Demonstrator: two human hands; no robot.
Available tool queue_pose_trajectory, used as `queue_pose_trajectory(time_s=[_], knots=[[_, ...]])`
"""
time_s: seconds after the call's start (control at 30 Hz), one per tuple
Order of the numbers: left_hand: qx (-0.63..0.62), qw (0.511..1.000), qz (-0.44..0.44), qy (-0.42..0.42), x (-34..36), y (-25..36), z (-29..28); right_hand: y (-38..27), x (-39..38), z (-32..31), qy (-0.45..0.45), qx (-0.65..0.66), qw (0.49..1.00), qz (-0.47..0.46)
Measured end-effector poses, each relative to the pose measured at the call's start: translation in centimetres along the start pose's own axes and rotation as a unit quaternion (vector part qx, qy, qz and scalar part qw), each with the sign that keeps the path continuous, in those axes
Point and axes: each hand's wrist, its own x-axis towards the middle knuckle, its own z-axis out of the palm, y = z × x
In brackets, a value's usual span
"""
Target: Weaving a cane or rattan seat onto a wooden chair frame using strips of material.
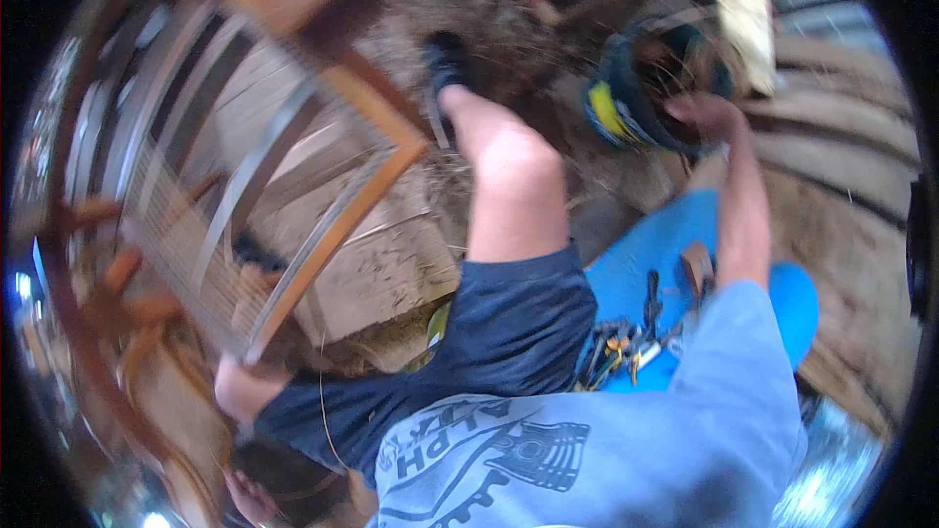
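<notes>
The dark teal, round bucket with a yellow patch stands on the littered ground ahead and to the right. The person's right arm stretches out to it, elbow nearly straight, and the right hand is bent inward over the near rim; its fingers look curled, but blur and angle mean I cannot tell whether they grip anything. The left hand is low at the left edge, beside a dark rounded object; whether its fingers are open or closed, I cannot tell.

Thin, straw-coloured strands lie loosely inside the bucket.

Beside the right hip, a smooth bright-blue bench with rounded ends carries a cluster of small hand tools with black and yellow handles. At left, an orange-brown wooden frame tilts over the left leg, with a fine pale mesh panel along one side. Pale, flat boards lie beneath it; weathered grey-brown planks line the right.
</notes>
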Motion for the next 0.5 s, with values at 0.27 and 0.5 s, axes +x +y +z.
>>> queue_pose_trajectory(time_s=[0.27, 0.5], knots=[[0.043, 0.978, 0.158, -0.127, -9.3, 2.6, 2.8, -15.8, -26.2, -8.9, 0.202, 0.230, 0.900, -0.311], [0.216, 0.845, 0.268, -0.409, -17.1, 4.2, 14.1, -43.0, -40.0, 8.1, 0.011, 0.334, 0.700, -0.631]])
